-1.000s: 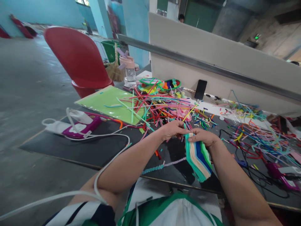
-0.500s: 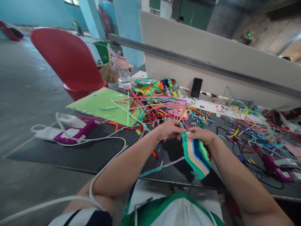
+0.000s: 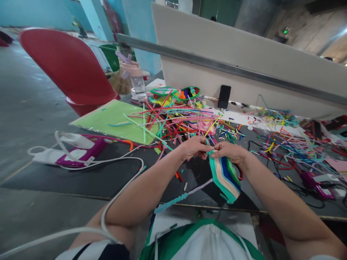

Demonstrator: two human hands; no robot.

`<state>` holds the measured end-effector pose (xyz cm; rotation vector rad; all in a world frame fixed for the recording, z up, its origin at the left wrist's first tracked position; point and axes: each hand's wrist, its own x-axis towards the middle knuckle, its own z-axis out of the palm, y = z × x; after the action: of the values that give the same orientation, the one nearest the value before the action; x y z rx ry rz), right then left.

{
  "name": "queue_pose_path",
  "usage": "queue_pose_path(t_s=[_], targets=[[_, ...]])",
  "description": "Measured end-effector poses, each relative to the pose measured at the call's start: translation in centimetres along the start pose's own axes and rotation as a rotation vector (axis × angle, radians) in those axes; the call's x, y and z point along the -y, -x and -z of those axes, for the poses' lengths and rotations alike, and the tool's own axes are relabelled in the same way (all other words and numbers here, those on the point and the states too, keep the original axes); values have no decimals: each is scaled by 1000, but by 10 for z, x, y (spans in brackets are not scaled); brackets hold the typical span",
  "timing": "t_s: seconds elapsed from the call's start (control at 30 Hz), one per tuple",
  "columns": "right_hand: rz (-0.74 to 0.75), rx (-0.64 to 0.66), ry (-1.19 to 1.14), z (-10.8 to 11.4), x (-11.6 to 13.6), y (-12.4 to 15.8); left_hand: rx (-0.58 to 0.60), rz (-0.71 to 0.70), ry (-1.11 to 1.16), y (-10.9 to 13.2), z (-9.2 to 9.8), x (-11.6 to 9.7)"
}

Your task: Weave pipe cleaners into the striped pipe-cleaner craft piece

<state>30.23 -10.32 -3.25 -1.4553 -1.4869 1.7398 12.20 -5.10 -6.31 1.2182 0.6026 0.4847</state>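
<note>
A striped panel of bent pipe cleaners (image 3: pixel 222 177), in teal, cream, blue and green, hangs from my hands above the dark table. My right hand (image 3: pixel 230 152) is closed around its upper edge, thumb on the front. Beside it, my left hand (image 3: pixel 197 147) pinches a teal pipe cleaner end at the panel's top left corner; the fingertips of both hands nearly meet. Below the panel's left side lies a twisted lilac and blue pipe cleaner strand (image 3: pixel 179 198). Red scissor-like handles (image 3: pixel 240 172) show partly behind the panel.
Loose pipe cleaners (image 3: pixel 179 119) are heaped behind my hands, with another pile (image 3: pixel 295 148) at right. A green sheet (image 3: pixel 119 122), purple power strip (image 3: pixel 81 151) and white cable (image 3: pixel 130 159) lie left. A phone (image 3: pixel 224 96) leans on the divider near a water bottle (image 3: pixel 134 79).
The view has shifted slightly, so the background sits a little further left. Both hands keep their hold on the striped panel, with only small finger movement.
</note>
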Motion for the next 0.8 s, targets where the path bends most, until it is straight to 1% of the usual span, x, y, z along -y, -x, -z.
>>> queue_pose_path(t_s=[0.17,0.37,0.57,0.8], targets=[[13,46,-52,0,-5,-2,-15,-5,-3,2,-2,-1],[-57,55,-132,2,-7,1,-4,-8,11,0,-1,0],[12,32,-131,-1,-8,0,-7,-14,35,-3,1,4],[14,27,-166,-3,-9,0,-21,-13,60,-1,-1,1]])
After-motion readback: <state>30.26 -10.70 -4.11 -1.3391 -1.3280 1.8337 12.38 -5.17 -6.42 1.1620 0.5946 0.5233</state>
